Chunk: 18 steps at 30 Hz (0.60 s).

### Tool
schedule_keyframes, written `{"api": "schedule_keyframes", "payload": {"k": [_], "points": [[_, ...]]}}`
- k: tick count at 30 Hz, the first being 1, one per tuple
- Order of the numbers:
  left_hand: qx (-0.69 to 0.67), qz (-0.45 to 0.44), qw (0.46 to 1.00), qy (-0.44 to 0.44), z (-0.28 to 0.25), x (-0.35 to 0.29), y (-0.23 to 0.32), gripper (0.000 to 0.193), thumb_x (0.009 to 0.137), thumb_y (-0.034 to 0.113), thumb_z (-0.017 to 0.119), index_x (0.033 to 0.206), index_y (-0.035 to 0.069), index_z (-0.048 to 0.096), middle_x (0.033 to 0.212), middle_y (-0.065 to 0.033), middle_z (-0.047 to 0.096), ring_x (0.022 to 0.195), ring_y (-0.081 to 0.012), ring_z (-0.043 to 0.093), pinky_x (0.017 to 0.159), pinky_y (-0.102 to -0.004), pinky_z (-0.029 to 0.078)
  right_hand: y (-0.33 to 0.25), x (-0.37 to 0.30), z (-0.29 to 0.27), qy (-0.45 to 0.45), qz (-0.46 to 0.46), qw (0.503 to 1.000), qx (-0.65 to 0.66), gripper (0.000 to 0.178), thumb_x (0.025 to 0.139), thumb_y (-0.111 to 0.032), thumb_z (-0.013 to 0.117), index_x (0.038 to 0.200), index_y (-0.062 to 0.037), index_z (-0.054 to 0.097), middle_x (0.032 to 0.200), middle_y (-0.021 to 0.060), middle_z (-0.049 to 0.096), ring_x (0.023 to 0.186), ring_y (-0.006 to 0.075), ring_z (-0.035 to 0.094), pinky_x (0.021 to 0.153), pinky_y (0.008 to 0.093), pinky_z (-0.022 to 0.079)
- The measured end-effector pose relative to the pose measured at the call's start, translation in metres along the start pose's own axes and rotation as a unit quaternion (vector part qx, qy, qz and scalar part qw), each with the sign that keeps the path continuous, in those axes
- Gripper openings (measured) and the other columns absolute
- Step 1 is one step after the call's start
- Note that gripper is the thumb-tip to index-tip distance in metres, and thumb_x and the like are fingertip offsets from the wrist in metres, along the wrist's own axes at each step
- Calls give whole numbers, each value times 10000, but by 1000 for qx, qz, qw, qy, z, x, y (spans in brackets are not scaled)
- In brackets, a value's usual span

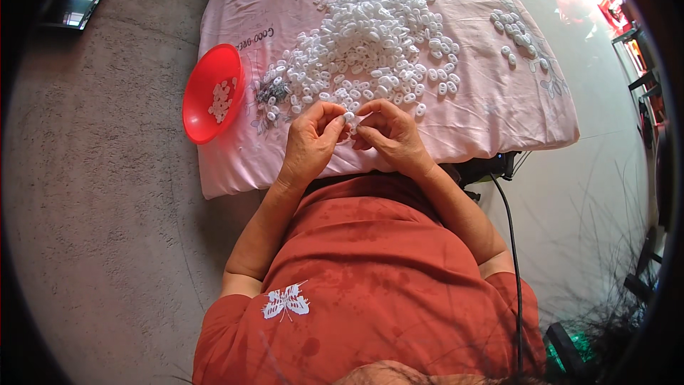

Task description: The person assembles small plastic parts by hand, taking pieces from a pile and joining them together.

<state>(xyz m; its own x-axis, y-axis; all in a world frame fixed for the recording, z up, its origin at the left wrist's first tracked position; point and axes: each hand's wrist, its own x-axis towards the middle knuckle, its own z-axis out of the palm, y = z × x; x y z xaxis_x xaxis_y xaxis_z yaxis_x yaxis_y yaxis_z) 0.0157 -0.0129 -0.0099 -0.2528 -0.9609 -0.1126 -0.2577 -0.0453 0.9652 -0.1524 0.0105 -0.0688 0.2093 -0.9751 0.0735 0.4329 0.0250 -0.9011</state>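
Both hands meet over the near edge of a cloth-covered table, close to a big heap of small white oval plastic pieces [370, 21] with holes in them. Between the thumb and fingertips of my left hand [311, 139] is one such white piece [349, 117]. My right hand [396, 137] is closed in a pinch right beside it, its fingertips at the lower end of that piece. Whatever the right fingers grip is too small to make out. Left of the hands lies a little pile of dark grey bits [272, 90], their kind unclear.
A red bowl [191, 110] at the table's left edge holds several small white pieces. More white pieces [514, 28] lie apart on the right of the pink cloth [484, 110]. A black cable [510, 221] hangs along my right side. Dark furniture stands far right.
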Motion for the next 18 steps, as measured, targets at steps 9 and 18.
{"api": "schedule_keyframes", "payload": {"k": [9,18], "points": [[27,26,999,4,-1,-1,-4,84,940,37,551,988,-8,604,826,-34,655,750,-76,637,679,-217,525,1,-1,1,4,-12,999,-31,239,914,-2,585,1140,-4,510,866,68,666,789,120,658,699,241,530],[37,25,999,9,0,-3,0,93,941,40,549,989,-11,610,823,-33,653,760,-74,632,690,-225,530,3,-1,1,0,-8,1000,-11,271,914,1,585,1174,-6,507,858,69,663,787,119,654,703,242,528]]}}
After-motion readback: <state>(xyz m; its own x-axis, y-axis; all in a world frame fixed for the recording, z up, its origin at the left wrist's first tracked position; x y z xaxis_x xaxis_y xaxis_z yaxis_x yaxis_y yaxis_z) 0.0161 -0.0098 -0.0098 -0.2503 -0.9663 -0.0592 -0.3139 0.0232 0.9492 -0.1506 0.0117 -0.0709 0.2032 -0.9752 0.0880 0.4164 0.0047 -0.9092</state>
